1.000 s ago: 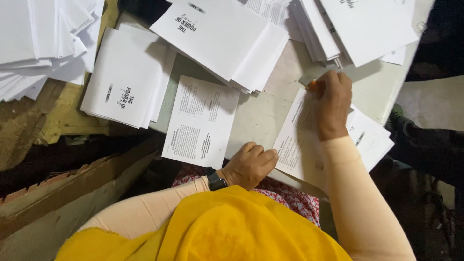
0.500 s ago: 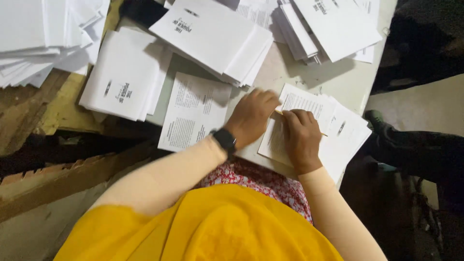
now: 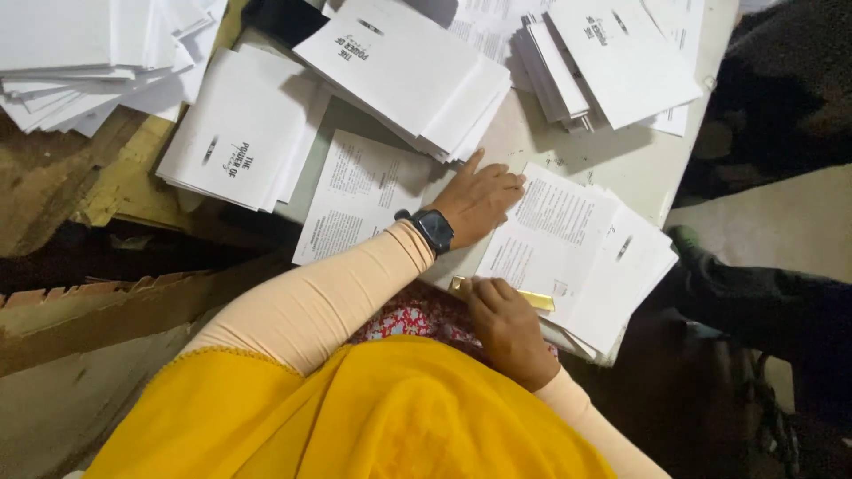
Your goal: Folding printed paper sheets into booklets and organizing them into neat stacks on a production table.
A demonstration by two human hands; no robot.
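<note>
Paper covers most of the table (image 3: 621, 168) in the head view. The left hand (image 3: 479, 202) lies flat, fingers spread and gripping nothing, with its palm on the tabletop and its fingertips touching the left edge of a stack of printed sheets (image 3: 577, 248) at the table's near right corner. A dark wristwatch (image 3: 432, 229) sits on that wrist. The right hand (image 3: 506, 324) rests at the near edge of the same stack, fingers curled onto a thin yellow ruler-like strip (image 3: 532, 298) that lies along the stack's lower edge; how firmly it grips cannot be told. Just left of the left hand lies a single printed sheet (image 3: 355, 200). Further stacks of white booklets (image 3: 399, 71) lie beyond, toward the far side.
</note>
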